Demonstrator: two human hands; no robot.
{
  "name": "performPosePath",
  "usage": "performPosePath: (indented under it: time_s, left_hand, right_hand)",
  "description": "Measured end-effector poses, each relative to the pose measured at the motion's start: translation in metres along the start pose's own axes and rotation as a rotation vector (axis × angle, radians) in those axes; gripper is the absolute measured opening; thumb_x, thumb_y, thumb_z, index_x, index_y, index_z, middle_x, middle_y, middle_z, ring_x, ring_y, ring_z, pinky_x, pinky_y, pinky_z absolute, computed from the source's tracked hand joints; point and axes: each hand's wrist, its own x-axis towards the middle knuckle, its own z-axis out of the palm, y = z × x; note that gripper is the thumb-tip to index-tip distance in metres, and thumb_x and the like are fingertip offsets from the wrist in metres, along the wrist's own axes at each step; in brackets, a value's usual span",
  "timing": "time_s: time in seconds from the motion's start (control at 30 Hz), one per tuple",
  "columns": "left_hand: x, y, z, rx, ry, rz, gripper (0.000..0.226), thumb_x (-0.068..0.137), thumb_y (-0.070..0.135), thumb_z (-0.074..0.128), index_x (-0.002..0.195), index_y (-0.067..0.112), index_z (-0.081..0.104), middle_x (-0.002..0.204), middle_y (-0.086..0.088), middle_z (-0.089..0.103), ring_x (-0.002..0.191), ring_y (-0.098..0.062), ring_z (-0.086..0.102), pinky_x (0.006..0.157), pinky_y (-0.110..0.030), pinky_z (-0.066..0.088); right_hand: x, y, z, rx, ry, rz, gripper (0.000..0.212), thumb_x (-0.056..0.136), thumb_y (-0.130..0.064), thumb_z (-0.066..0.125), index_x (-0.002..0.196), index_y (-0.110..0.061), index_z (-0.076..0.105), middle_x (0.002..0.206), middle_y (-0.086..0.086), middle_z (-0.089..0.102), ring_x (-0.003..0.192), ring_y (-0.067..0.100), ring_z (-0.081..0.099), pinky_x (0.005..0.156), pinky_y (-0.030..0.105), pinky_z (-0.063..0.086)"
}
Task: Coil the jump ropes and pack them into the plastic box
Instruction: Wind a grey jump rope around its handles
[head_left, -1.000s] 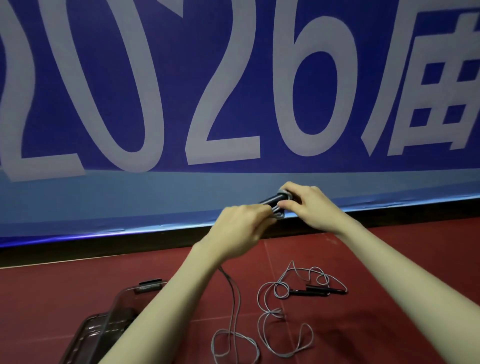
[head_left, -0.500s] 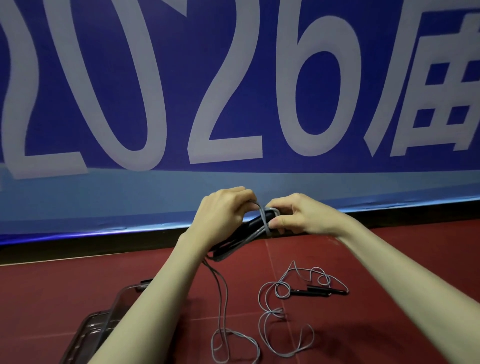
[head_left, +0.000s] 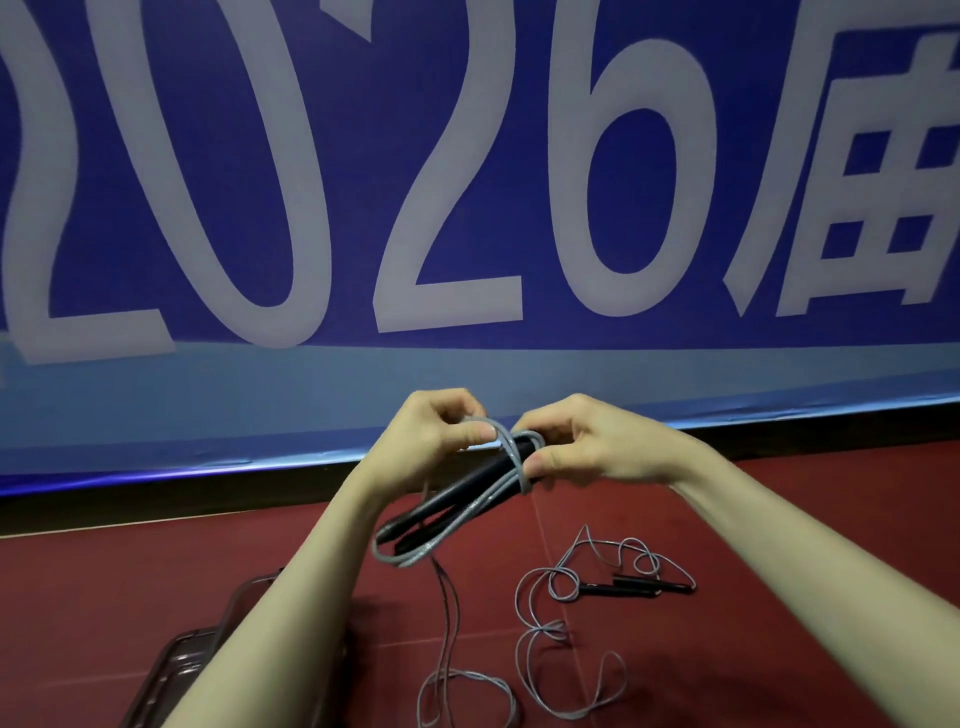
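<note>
At centre, the left hand pinches the grey cord and the right hand grips the black handles of a half-wound jump rope, a second rope lying loose at five o'clock and the plastic box at seven.

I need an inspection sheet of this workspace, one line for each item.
Surface: red floor.
Job's things: held jump rope, partly coiled round its black handles, tail hanging down; second jump rope loose on floor; plastic box at lower left.
Clutter: nothing seen.
Hands: left hand pinches the cord; right hand grips the handle end.
Cables: nothing seen besides the ropes.
Surroundings: blue banner behind.
</note>
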Motion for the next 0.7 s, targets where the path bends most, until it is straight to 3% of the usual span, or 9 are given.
performPosePath:
  time_s: [0.17,0.27,0.33,0.47,0.57,0.7]
  left_hand:
    - [0.003,-0.008,0.030,-0.354,0.164,-0.123,0.025,0.090,0.012,0.056,0.066,0.019,0.062,0.058,0.003,0.056,0.051,-0.008,0.049,0.053,-0.023,0.038]
    - [0.007,-0.008,0.036,-0.315,0.141,-0.046,0.024,0.083,0.025,0.053,0.065,0.010,0.049,0.054,-0.002,0.034,0.048,-0.012,0.026,0.050,-0.028,0.017]
    - [0.012,-0.007,0.037,-0.266,0.180,-0.093,0.030,0.080,0.031,0.054,0.061,0.009,0.049,0.052,-0.003,0.033,0.046,-0.014,0.025,0.051,-0.031,0.016]
    - [0.012,-0.004,0.057,-0.249,0.124,-0.095,0.037,0.101,0.023,0.044,0.071,0.014,0.063,0.051,0.002,0.037,0.043,-0.009,0.027,0.044,-0.022,0.022]
    - [0.012,-0.012,0.069,-0.396,0.015,-0.158,0.038,0.103,0.030,0.039,0.080,0.011,0.062,0.055,0.004,0.031,0.045,-0.007,0.022,0.043,-0.018,0.021]
    - [0.012,-0.023,0.076,-0.393,-0.017,-0.222,0.036,0.103,0.034,0.040,0.085,0.010,0.061,0.056,0.005,0.027,0.047,-0.007,0.021,0.044,-0.017,0.020]
  right_hand:
    - [0.006,-0.006,-0.001,0.159,0.127,-0.084,0.011,0.094,-0.011,0.059,0.094,0.000,0.059,0.065,0.007,0.053,0.050,0.014,0.036,0.044,0.020,0.029]
    - [0.010,-0.001,-0.004,0.204,0.272,-0.107,0.017,0.095,-0.014,0.058,0.097,0.003,0.059,0.063,0.004,0.054,0.048,0.011,0.035,0.045,0.019,0.030]
    - [0.014,0.004,-0.004,0.226,0.359,-0.097,0.018,0.095,-0.016,0.058,0.101,0.002,0.060,0.061,0.002,0.056,0.047,0.009,0.037,0.044,0.019,0.030]
    - [0.018,0.013,-0.008,0.312,0.531,-0.085,0.015,0.095,-0.011,0.057,0.097,0.004,0.057,0.066,0.012,0.058,0.042,0.003,0.038,0.042,0.016,0.028]
    - [0.019,0.020,-0.017,0.359,0.665,-0.084,0.014,0.096,-0.011,0.056,0.096,0.003,0.059,0.063,0.011,0.056,0.042,0.006,0.030,0.041,0.018,0.025]
    - [0.020,0.033,-0.025,0.369,0.828,-0.054,0.014,0.096,-0.012,0.057,0.092,0.002,0.058,0.062,0.013,0.055,0.040,0.005,0.033,0.039,0.018,0.026]
